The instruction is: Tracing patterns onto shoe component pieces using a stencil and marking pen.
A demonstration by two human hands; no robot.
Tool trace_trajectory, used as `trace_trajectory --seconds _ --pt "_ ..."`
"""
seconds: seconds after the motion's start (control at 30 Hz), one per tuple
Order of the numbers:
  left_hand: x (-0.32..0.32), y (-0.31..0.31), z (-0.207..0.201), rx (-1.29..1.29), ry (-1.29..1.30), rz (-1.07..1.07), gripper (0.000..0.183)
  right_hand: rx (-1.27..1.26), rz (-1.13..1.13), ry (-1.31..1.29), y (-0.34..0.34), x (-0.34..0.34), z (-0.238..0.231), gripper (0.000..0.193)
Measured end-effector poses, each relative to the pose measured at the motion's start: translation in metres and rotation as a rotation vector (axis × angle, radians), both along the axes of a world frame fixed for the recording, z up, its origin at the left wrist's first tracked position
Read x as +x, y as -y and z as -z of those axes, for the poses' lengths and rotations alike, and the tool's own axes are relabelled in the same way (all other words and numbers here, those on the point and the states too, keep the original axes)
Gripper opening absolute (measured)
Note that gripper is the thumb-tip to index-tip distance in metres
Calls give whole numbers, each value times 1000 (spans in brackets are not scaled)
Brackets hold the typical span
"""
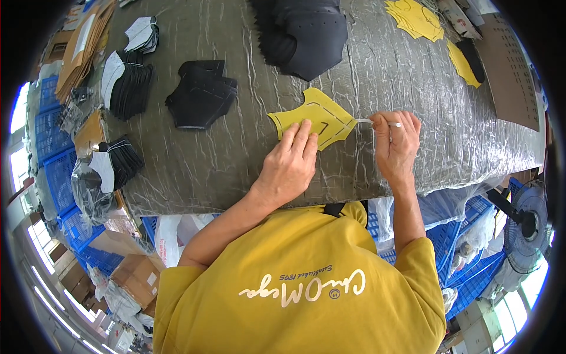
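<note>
A yellow pattern template with dark slots and pointed corners lies flat on the plastic-covered table. The fingers of my left hand are stretched out on its lower middle, pressing it down. Closed in a pinch, my right hand grips a slim whitish pen. The pen's tip meets the template's right corner. Whether anything lies beneath the template, I cannot tell. Beyond it sits a pile of black cut pieces, and to the left are more black pieces, overlapping one another.
Tied bundles of black pieces stand along the table's left side. More yellow templates lie at the far right, near a brown cardboard sheet. A black fan stands at the right. Blue crates line the left.
</note>
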State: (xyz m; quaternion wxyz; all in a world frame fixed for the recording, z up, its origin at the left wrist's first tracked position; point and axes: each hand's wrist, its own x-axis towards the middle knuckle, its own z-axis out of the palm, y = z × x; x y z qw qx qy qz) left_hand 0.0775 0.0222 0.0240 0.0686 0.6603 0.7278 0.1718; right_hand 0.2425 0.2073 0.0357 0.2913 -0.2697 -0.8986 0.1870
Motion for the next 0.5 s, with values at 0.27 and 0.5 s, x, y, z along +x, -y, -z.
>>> trace_trajectory --seconds 0.27,0.5 --pt "0 0 -1 -13 11 0 46 -139 -89 -14 17 -3 -6 4" --pt "0 -1 -1 -13 9 -3 46 -161 -128 -29 15 -4 -1 5"
